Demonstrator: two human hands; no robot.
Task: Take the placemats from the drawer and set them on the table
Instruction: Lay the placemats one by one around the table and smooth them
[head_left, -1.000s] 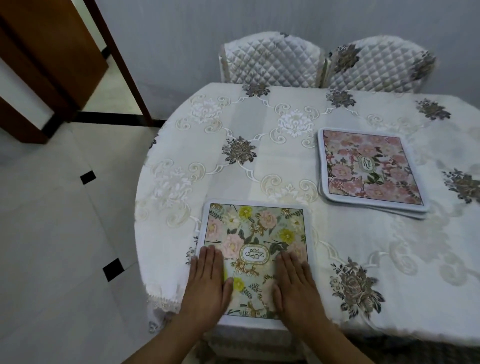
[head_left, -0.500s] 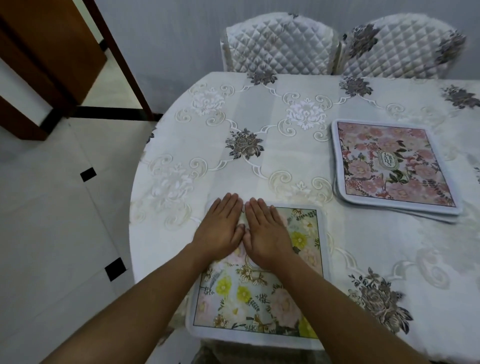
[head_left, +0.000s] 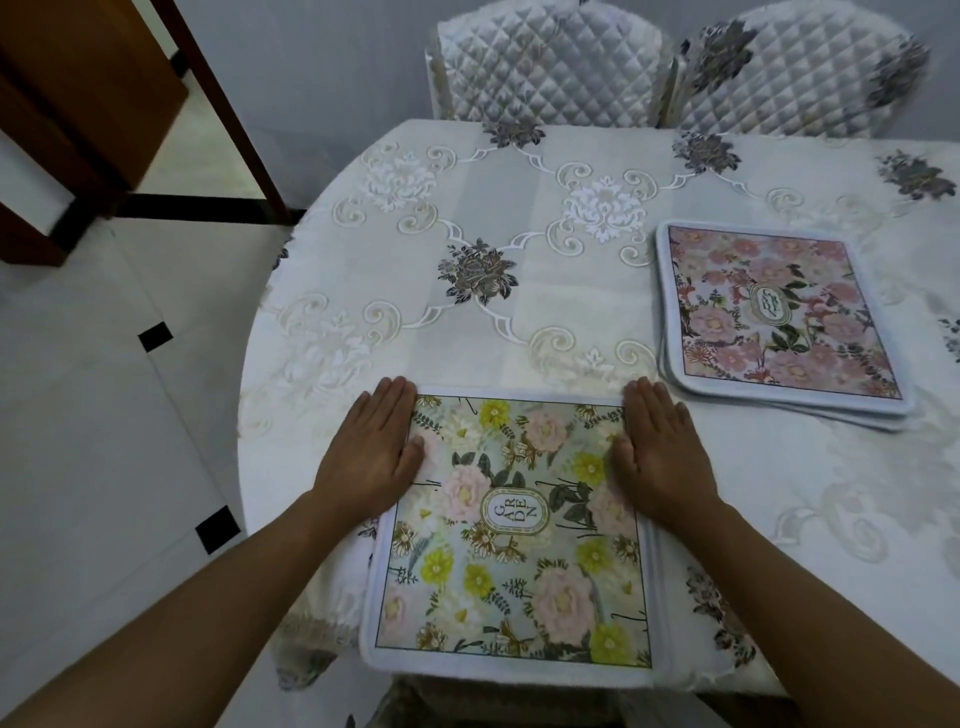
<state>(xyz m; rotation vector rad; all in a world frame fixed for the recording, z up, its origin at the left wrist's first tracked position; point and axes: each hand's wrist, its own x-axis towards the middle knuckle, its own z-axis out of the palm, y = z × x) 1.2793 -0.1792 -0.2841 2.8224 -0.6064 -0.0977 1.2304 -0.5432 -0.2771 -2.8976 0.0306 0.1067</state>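
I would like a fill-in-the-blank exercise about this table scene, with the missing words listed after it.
1. The word printed on the green placemat is ____.
2. The left hand and right hand lie ____ on its two side edges.
3. The pink placemat tops a small ____ of mats.
4. Behind the table stand ____ quilted chairs.

Missing words: GARDEN; flat; stack; two

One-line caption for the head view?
Both hands, left and right, press flat on a green floral placemat beside a stack of pink placemats.
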